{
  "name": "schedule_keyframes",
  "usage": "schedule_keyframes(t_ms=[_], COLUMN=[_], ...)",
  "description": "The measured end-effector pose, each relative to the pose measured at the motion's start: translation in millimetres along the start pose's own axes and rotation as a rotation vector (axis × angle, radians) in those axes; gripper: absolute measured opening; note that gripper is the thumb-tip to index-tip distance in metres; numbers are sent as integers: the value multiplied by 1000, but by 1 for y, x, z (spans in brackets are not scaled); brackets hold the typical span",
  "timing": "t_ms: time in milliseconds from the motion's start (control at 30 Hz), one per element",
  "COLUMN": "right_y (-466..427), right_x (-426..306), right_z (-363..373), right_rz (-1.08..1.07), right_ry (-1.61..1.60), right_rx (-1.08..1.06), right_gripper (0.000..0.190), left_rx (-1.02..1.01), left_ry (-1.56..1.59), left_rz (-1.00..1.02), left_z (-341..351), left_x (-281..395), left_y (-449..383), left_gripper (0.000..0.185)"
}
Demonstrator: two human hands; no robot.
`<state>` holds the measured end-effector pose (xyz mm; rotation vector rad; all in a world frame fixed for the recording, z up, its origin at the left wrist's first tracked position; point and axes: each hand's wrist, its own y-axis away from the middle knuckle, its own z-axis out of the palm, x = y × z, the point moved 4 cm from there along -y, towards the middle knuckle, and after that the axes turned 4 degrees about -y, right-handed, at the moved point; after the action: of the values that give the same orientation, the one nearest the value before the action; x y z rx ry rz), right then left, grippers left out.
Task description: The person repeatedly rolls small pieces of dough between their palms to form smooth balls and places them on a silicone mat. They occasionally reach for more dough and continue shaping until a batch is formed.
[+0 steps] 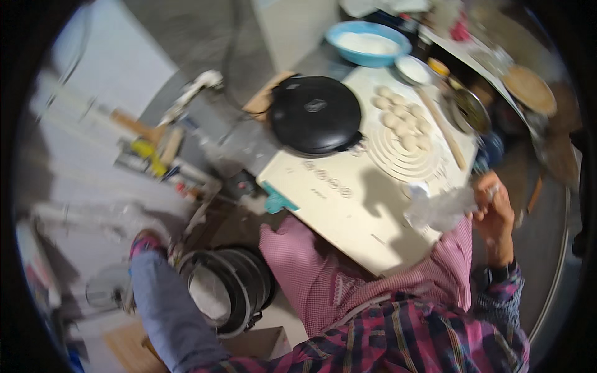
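Note:
My right hand (pixel 494 205) is closed on a crumpled clear plastic bag (pixel 440 209), held over the near right corner of a pale dough mat (pixel 326 210). Far off to the left, my left hand (pixel 150 234) is mostly hidden beyond its cuff, near some clear plastic; its grip cannot be made out. Several dough balls (pixel 403 119) lie grouped on the mat, with a wooden rolling pin (pixel 440 128) to their right. A round black electric griddle (pixel 317 114), lid down, stands left of the dough.
A blue basin of white flour (pixel 368 44), a smaller white bowl (pixel 413 70) and a metal bowl of dark green filling (pixel 468 112) stand at the back. A teal clip (pixel 277 198) grips the mat's left edge. A dark bucket (pixel 238 284) stands at lower left.

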<state>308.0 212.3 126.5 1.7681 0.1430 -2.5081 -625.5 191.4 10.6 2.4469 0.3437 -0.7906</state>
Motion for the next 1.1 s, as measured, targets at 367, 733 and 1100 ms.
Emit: schedule_keyframes(t_ms=[367, 733, 1100], right_y=[-6, 17, 27], right_x=[-31, -26, 19], right_z=[-18, -9, -28], right_rz=[-156, -141, -130], right_ry=[-114, -341, 181], right_rx=[-126, -372, -67], right_gripper=[40, 35, 75], left_rx=[170, 600, -342], left_ry=[235, 796, 2332], left_rz=[-47, 732, 924], left_z=[5, -240, -315], left_x=[-72, 316, 604], left_y=[53, 247, 326], left_gripper=[61, 84, 36])
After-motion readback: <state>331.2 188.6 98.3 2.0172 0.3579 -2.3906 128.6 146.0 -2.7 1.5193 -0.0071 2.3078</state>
